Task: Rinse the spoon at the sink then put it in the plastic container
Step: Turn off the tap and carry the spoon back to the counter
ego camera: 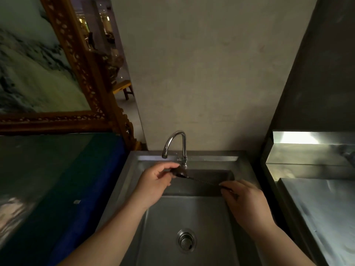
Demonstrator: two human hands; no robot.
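A dark spoon [199,179] with a thin twisted handle is held level over the steel sink [192,217], just below the chrome tap [175,143]. My right hand [247,204] pinches the end of the handle. My left hand [155,185] has its fingertips on the dark bowl of the spoon near the tap's base. I see no water running from the spout. No plastic container is in view.
The sink's drain [186,240] lies near the front. A steel counter [322,214] stands to the right. To the left are a blue-edged surface [80,189] and a large gold-framed painting [82,77]. A plain wall rises behind the tap.
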